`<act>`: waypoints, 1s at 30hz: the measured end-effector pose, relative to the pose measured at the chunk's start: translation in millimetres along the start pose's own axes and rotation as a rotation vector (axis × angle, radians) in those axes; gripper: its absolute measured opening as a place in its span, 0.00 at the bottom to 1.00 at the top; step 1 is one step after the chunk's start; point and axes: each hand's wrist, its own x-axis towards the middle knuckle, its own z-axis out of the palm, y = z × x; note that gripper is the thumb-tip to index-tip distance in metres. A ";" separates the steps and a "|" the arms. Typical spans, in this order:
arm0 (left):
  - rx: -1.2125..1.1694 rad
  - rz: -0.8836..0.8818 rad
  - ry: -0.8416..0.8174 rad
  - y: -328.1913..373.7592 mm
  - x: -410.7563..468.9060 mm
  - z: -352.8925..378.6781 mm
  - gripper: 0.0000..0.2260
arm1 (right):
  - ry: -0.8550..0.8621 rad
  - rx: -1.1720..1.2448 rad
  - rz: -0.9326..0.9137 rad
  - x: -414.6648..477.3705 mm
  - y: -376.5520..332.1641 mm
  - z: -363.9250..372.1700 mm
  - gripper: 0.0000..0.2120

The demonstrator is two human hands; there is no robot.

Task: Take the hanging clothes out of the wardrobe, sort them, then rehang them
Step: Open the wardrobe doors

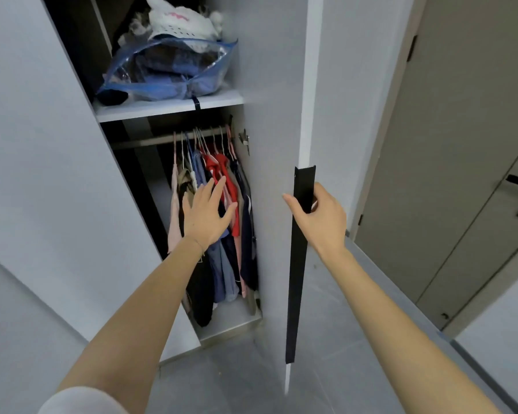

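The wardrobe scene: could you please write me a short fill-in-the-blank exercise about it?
The right hand grips the long black ____ on the door.
The open left hand reaches toward the hanging clothes, which include a bright ____ garment.
The storage bag lies on the shelf ____ the rail.
Missing: handle; red; above.

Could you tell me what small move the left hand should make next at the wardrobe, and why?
Probably ease the open left hand forward and grip the colourful hanging clothes up near the metal rail. It holds nothing yet, every garment hangs there, and the right hand grips the long black door handle.
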 end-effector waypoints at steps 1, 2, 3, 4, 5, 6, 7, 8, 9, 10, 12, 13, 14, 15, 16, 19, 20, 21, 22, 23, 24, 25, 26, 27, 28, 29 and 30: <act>-0.003 0.006 -0.006 5.3 1.0 1.4 0.32 | 0.016 0.000 0.016 2.2 6.0 -5.0 0.25; -0.012 0.009 -0.013 10.0 1.8 3.3 0.31 | 0.034 -0.002 0.032 3.9 11.4 -10.2 0.24; -0.024 0.013 -0.018 14.0 3.1 6.4 0.30 | 0.046 -0.005 0.044 4.9 15.9 -15.0 0.22; -0.033 0.016 -0.019 18.5 4.0 8.8 0.29 | 0.058 -0.008 0.047 5.5 19.0 -19.5 0.19; -0.036 0.022 -0.016 22.4 4.8 11.1 0.29 | 0.069 -0.006 0.040 4.7 21.5 -21.9 0.16; -0.032 0.029 -0.011 25.6 5.7 13.3 0.29 | 0.082 0.008 0.019 2.6 22.2 -22.5 0.17; -0.029 0.031 -0.010 28.2 6.5 14.8 0.29 | 0.105 0.040 -0.015 -0.7 20.4 -22.0 0.20; -0.031 0.025 -0.013 30.5 6.9 15.7 0.29 | 0.133 0.081 -0.052 -3.6 18.1 -20.0 0.24; -0.033 0.020 -0.012 31.8 7.0 16.8 0.29 | 0.163 0.119 -0.095 -6.0 14.2 -17.4 0.28; -0.032 0.017 -0.008 32.7 6.9 17.0 0.29 | 0.188 0.139 -0.142 -7.3 9.2 -14.9 0.31; -0.030 0.014 0.002 32.3 5.7 13.4 0.29 | 0.218 0.114 -0.272 -6.2 -4.5 -10.9 0.33; -0.029 0.009 0.005 29.3 5.0 11.4 0.30 | 0.227 0.087 -0.356 -4.6 -11.6 -8.3 0.32; -0.021 0.001 0.009 25.1 4.4 9.5 0.31 | 0.235 0.057 -0.451 -2.9 -18.6 -4.9 0.31; 0.002 -0.006 0.017 18.9 3.5 7.6 0.32 | 0.234 0.028 -0.547 -1.5 -24.8 0.3 0.30; 0.034 -0.010 0.026 11.0 2.1 5.6 0.32 | 0.219 0.003 -0.629 -0.6 -31.1 6.7 0.30; 0.124 -0.035 0.040 -17.7 -4.9 -5.7 0.33 | 0.097 -0.033 -0.746 -1.1 -49.5 33.4 0.29; 0.138 -0.051 0.047 -27.8 -7.7 -10.2 0.33 | 0.049 -0.031 -0.750 -1.0 -54.8 43.8 0.29; 0.147 -0.072 0.056 -38.2 -10.2 -14.3 0.32 | 0.004 -0.028 -0.743 -0.4 -59.5 54.2 0.29; 0.157 -0.094 0.064 -49.2 -12.3 -18.5 0.31 | -0.039 -0.032 -0.729 0.9 -63.5 65.3 0.29; 0.168 -0.116 0.065 -58.8 -14.0 -22.2 0.30 | -0.074 -0.050 -0.712 3.2 -65.6 74.8 0.29; 0.181 -0.139 0.063 -70.5 -15.4 -26.6 0.29 | -0.104 -0.073 -0.699 5.5 -69.0 85.7 0.30; 0.196 -0.160 0.055 -82.9 -16.6 -31.2 0.29 | -0.127 -0.100 -0.688 7.7 -72.5 96.2 0.30; 0.214 -0.178 0.042 -95.1 -17.2 -35.4 0.29 | -0.146 -0.129 -0.680 10.1 -75.4 106.4 0.31; 0.236 -0.195 0.030 -110.2 -18.1 -40.4 0.29 | -0.173 -0.153 -0.674 12.3 -79.9 119.2 0.32; 0.259 -0.203 0.029 -124.8 -18.8 -44.9 0.29 | -0.199 -0.171 -0.667 14.1 -84.2 131.5 0.32; 0.280 -0.204 0.040 -139.3 -19.4 -48.6 0.29 | -0.219 -0.184 -0.660 16.4 -88.3 144.7 0.32; 0.298 -0.204 0.055 -153.4 -19.8 -52.9 0.31 | -0.233 -0.193 -0.652 18.1 -92.8 158.4 0.32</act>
